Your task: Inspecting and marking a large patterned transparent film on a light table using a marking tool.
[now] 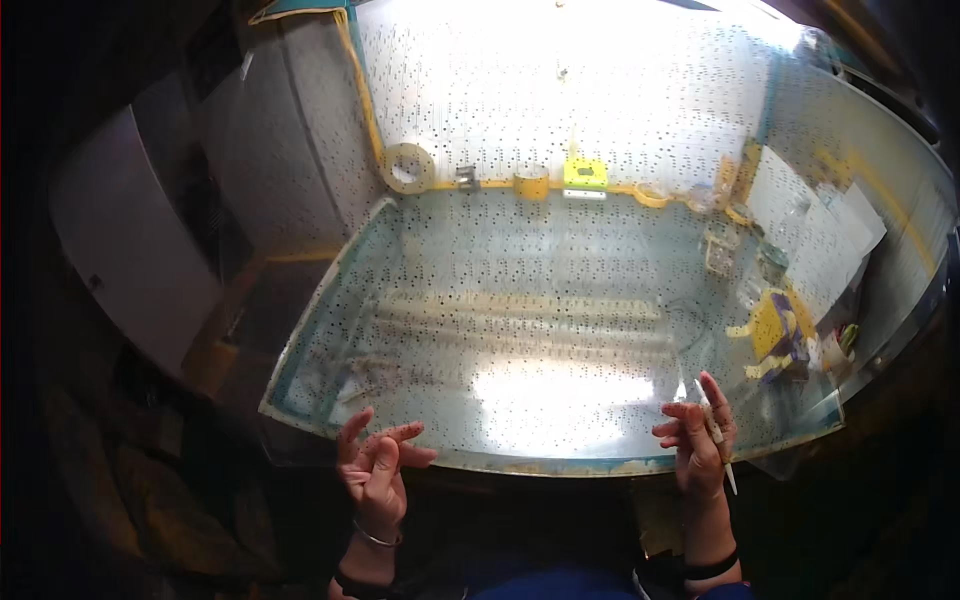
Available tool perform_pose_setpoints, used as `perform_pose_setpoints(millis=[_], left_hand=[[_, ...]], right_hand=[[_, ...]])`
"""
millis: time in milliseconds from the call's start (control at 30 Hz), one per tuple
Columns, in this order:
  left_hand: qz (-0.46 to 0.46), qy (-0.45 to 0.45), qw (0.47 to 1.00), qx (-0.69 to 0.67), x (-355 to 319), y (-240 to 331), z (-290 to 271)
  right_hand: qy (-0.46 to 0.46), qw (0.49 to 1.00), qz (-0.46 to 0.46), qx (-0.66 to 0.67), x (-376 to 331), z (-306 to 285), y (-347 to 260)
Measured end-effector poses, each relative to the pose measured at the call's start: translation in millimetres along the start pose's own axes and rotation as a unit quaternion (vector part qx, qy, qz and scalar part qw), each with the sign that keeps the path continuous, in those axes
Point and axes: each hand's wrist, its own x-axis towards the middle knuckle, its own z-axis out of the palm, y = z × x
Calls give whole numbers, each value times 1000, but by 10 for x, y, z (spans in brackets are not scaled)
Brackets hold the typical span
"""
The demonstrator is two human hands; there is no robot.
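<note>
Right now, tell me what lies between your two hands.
In the head view, only bare perforated sheet and its near edge lie between the empty left hand and the right hand holding a thin white tool.

A workshop is suggested: a perforated metal workbench [520, 330] is lit from above, and tape rolls [407, 168] and small yellow parts [585, 173] are ranged along its back.

slim white pen [722, 450], tilted, in fingers

The left hand [375, 470] is up with its fingers curled and nothing in it. The right hand [698, 440] is up too, its fingers bent around a thin white stick [722, 450].
</note>
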Motion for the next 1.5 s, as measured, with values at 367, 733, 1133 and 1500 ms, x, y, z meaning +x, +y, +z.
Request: perform_pose_setpoints(millis=[367, 733, 1133, 1500], left_hand=[[44, -9, 997, 68, 29, 277, -12], [36, 10, 995, 92, -9, 299, -26], [42, 27, 995, 86, -66, 328, -60], [41, 21, 995, 85, -78, 342, -85]], right_hand=[[-10, 999, -11, 51, -63, 86, -89], [28, 998, 20, 48, -77, 138, -100], [28, 997, 8, 66, -146, 74, -60], [39, 997, 15, 64, -157, 97, -84]])
